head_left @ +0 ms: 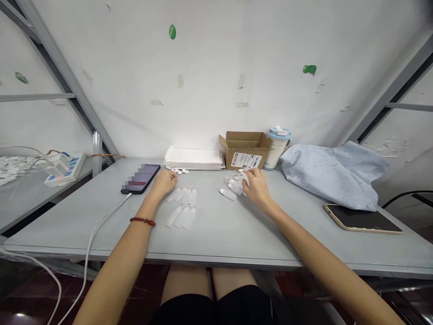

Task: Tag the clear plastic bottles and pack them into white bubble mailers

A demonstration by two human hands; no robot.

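My left hand (165, 181) rests on the table with its fingers curled in, beside a few small white pieces (181, 171); whatever its fingers may hold is hidden. At the pile of white strung tags (236, 185), my right hand (257, 186) has its thumb and fingers closed on a tag at the pile's right side. One loose tag (228, 194) lies just in front of that pile. Between my hands, two fanned rows of similar tags are laid out, a back row (185, 195) and a front row (181, 217), their strings pointing up and right.
Behind stand a stack of white sheets (193, 158), an open cardboard box (246, 151) and a lidded cup (275, 149). A charging phone (141, 179) lies left. Blue cloth (329, 174) and another phone (363, 218) are right. A white cable (96, 228) crosses the left edge.
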